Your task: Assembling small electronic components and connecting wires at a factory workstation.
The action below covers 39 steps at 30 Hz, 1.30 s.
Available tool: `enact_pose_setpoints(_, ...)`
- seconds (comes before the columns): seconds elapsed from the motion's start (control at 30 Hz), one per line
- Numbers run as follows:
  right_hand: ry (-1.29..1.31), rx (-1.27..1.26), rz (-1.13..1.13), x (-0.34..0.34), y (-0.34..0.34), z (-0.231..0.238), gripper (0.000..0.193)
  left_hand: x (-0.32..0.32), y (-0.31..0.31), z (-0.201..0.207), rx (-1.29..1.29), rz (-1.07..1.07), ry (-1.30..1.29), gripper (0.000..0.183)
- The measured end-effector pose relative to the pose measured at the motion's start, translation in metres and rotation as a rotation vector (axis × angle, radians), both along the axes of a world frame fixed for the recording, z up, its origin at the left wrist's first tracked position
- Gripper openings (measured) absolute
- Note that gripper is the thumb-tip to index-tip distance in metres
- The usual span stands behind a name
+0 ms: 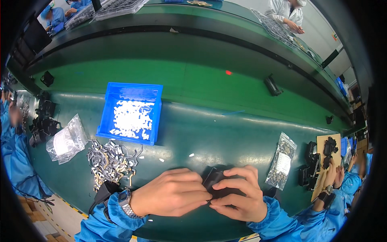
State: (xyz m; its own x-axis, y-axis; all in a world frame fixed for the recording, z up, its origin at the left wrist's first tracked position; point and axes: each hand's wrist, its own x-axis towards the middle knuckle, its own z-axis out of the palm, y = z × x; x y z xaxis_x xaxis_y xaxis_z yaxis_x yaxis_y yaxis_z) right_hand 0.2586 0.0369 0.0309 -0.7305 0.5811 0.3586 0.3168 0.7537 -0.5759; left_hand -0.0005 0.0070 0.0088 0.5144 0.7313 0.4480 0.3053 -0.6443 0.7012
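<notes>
A black block-shaped plastic part [213,177] is held between my two hands, low in the middle of the view. My right hand [241,195] grips it from the right, fingers curled over its side. From the left, my left hand [175,193] is closed in a pinch at the part's near lower end; whatever lies between those fingertips is too small and covered to make out. Left of my left hand lies a heap of small grey pieces with cable-like strips [111,161]. Beyond that heap, a blue bin [100,117] holds many small white pieces.
A clear bag [67,141] lies left of the bin, a filled clear bag [281,161] at the right. Black parts stand at both sides [43,119] [308,165]. Co-workers in blue sleeves sit left and right. A raised green ledge [193,76] runs behind the table.
</notes>
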Motion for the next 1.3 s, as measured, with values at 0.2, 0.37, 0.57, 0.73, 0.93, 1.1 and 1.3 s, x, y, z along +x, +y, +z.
enact_pose_setpoints(0.2,-0.038,0.096,0.017,0.001,0.003,0.007,0.018,0.001,0.001,-0.003,-0.021,-0.002,-0.021,0.017)
enact_pose_setpoints(0.37,-0.082,0.360,0.025,0.002,-0.006,0.001,0.023,-0.001,0.003,0.000,-0.044,-0.004,-0.016,0.017)
enact_pose_setpoints(0.57,-0.058,0.531,-0.030,0.004,-0.014,-0.009,0.023,0.001,0.003,-0.002,-0.092,0.037,-0.096,0.016)
enact_pose_setpoints(0.73,-0.011,0.375,-0.044,0.002,-0.003,-0.002,0.029,0.000,0.002,-0.001,-0.077,0.045,-0.106,0.012)
enact_pose_setpoints(0.93,-0.317,-0.032,0.116,-0.012,0.042,0.037,0.080,-0.002,-0.001,-0.011,-0.033,0.107,-0.133,0.011)
enact_pose_setpoints(1.1,-0.471,0.009,0.291,-0.028,0.062,0.045,0.068,0.000,-0.001,-0.005,0.138,0.247,-0.092,0.026)
enact_pose_setpoints(1.3,-0.099,-0.078,-0.446,-0.061,0.151,0.012,0.069,0.004,-0.004,0.003,0.267,0.473,-0.227,0.036)
